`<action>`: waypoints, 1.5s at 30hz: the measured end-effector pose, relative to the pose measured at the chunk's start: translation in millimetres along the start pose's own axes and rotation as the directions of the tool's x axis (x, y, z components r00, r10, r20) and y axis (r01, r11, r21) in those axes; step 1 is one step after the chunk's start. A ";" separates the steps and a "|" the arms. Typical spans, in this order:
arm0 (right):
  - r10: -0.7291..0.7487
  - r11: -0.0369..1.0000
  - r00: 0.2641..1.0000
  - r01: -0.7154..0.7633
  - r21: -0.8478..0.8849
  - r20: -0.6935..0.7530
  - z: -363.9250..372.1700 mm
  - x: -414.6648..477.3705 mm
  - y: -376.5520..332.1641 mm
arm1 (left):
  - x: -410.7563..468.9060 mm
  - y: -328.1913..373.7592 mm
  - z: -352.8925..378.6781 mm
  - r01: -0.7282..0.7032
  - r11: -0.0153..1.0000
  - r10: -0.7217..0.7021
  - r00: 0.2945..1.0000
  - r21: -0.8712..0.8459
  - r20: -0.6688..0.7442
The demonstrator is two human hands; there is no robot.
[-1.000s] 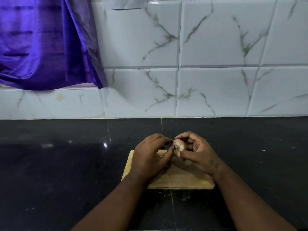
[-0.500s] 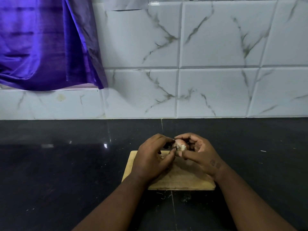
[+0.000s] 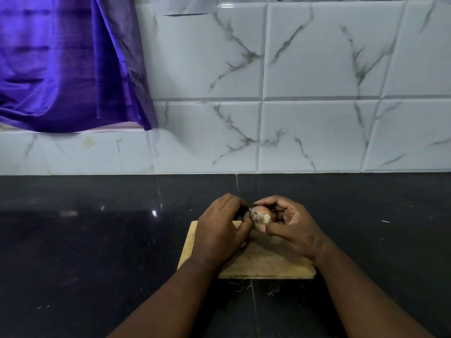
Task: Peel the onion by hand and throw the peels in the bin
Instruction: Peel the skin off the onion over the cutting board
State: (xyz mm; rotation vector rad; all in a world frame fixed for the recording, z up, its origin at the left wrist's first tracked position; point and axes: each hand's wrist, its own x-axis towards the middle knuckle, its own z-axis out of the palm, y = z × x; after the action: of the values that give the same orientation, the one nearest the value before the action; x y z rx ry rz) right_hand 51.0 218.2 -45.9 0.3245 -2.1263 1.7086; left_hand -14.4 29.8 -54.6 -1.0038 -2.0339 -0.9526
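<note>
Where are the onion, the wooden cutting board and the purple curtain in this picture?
onion (image 3: 261, 217), head view, on its pale exposed end.
wooden cutting board (image 3: 268, 265), head view, on the bare near part of its top.
purple curtain (image 3: 61, 69), head view, on the middle of the cloth.

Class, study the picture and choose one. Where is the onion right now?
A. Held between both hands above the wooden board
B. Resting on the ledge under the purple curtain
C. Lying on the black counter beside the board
A: the onion sits in the grip of the right hand, with the left hand pinching at it, over the wooden board.
</note>
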 end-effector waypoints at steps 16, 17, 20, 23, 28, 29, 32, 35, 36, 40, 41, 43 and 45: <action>0.115 0.971 0.993 -0.105 0.214 -0.036 0.7 -0.4 -3.8 | -0.8 -2.8 -0.6 0.096 0.990 -0.111 0.984 0.107 0.141; 0.128 0.970 0.991 -0.120 0.209 -0.025 0.8 -0.6 -3.2 | -0.8 -3.4 -0.4 0.085 0.992 -0.094 0.991 0.095 0.096; 0.172 0.957 0.985 -0.166 0.238 -0.005 1.7 -1.5 -3.7 | -1.4 -3.3 -0.2 0.021 0.999 -0.021 1.000 0.030 -0.003; 0.168 0.953 0.986 -0.163 0.255 0.003 3.8 -1.0 -3.9 | -1.3 -5.1 0.9 -0.044 0.999 0.044 0.999 -0.006 -0.024; 0.136 0.973 0.990 -0.126 0.193 -0.040 0.8 0.7 -3.4 | -0.5 -9.0 2.5 -0.087 0.995 0.085 0.996 -0.050 -0.033; 0.133 0.976 0.990 -0.123 0.181 -0.047 0.1 0.9 -2.8 | -0.5 -9.3 2.3 -0.082 0.995 0.080 0.996 -0.061 -0.032; 0.126 0.982 0.991 -0.117 0.147 -0.049 -0.5 1.2 -0.8 | -0.7 -8.5 1.0 -0.061 0.994 0.060 0.998 -0.089 -0.025; 0.124 0.985 0.991 -0.118 0.123 -0.046 -0.5 1.6 -0.7 | 0.3 -5.9 -0.5 -0.040 0.993 0.039 0.999 -0.108 -0.011; 0.122 0.987 0.992 -0.117 0.111 -0.045 -0.3 1.7 -1.0 | 0.5 -5.3 -0.7 -0.032 0.993 0.031 0.999 -0.117 -0.008; 0.101 0.993 0.993 -0.097 0.060 -0.055 -0.8 1.8 -0.5 | 0.3 -5.8 -0.1 -0.023 0.989 0.025 1.000 -0.147 0.009; 0.096 0.994 0.994 -0.093 0.055 -0.058 -1.0 1.9 -0.3 | 0.2 -5.8 0.5 -0.025 0.989 0.027 1.000 -0.143 0.009; 0.092 0.995 0.993 -0.089 0.048 -0.070 -0.8 1.7 -0.3 | -0.1 -5.6 1.8 -0.033 0.990 0.034 0.999 -0.135 0.005; 0.090 0.995 0.993 -0.087 0.043 -0.072 0.2 1.4 0.0 | -0.6 -4.7 2.4 -0.040 0.992 0.040 0.999 -0.116 -0.004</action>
State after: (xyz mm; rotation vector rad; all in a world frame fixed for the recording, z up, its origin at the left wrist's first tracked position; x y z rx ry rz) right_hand 49.7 218.0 -45.3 0.1777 -2.0847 1.7853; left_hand -18.6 29.6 -57.7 -1.1007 -1.9678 -1.0605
